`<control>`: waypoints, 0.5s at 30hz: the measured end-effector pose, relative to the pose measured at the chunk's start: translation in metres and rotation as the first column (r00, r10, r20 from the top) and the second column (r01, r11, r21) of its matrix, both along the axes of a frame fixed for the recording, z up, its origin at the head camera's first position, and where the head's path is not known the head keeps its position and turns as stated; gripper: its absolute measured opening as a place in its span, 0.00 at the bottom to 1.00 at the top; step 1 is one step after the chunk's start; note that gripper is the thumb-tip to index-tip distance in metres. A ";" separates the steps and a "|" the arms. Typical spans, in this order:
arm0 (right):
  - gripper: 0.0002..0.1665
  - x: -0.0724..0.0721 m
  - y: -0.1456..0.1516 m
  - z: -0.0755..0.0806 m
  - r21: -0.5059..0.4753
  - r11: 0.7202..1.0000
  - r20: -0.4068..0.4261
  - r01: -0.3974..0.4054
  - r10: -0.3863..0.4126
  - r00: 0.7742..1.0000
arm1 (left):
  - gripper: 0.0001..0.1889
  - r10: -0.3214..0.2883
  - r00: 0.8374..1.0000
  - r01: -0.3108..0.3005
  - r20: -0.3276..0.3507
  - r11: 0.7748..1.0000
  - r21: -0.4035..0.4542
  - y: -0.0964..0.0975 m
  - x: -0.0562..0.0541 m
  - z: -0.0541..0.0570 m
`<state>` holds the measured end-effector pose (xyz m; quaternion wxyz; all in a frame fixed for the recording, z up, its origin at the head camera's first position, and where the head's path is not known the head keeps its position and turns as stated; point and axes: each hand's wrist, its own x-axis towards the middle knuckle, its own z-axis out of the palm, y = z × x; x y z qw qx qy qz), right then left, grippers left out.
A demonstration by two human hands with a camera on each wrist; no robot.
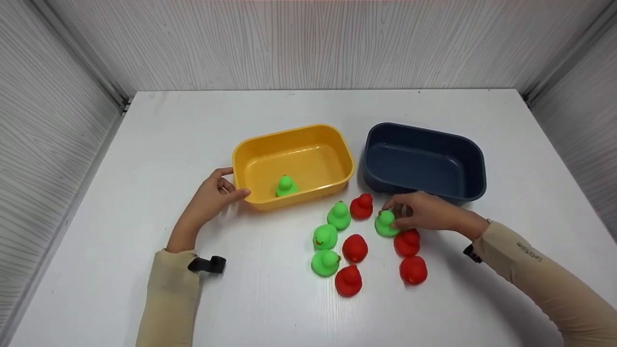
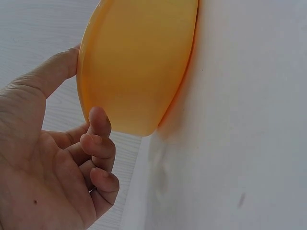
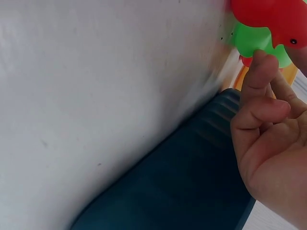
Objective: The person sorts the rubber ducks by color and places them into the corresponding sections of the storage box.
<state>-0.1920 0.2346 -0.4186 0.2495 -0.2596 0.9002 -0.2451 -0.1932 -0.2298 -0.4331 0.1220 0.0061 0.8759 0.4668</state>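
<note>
The right hand (image 1: 424, 210) pinches a green toy duck (image 1: 384, 227) between thumb and fingers, the duck upright just before the navy tub (image 1: 414, 164), its beak turned toward the far left. The left hand (image 1: 209, 197) grips the left end of a yellow tub (image 1: 308, 161), whose long axis runs left to right, right end slightly farther off. Both tubs stand on a white tabletop (image 1: 270, 303) bounded by pale wood-grain panels (image 1: 313, 43).

Booth-like workspace, white table (image 1: 260, 299), pale wood-grain panels (image 1: 308, 43) on three sides
</note>
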 end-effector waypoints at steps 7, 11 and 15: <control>0.17 0.001 0.000 0.002 0.017 1.000 0.011 0.014 -0.015 1.000 | 0.44 0.001 1.000 -0.001 -0.001 1.000 -0.010 0.001 0.000 -0.001; 0.17 0.001 0.000 0.006 0.000 1.000 0.002 0.009 -0.009 1.000 | 0.44 0.002 1.000 -0.002 0.005 1.000 0.002 0.000 0.000 -0.001; 0.17 0.001 0.000 0.012 -0.010 1.000 -0.010 0.005 -0.006 1.000 | 0.44 0.004 1.000 -0.004 0.007 1.000 0.005 0.000 0.001 -0.001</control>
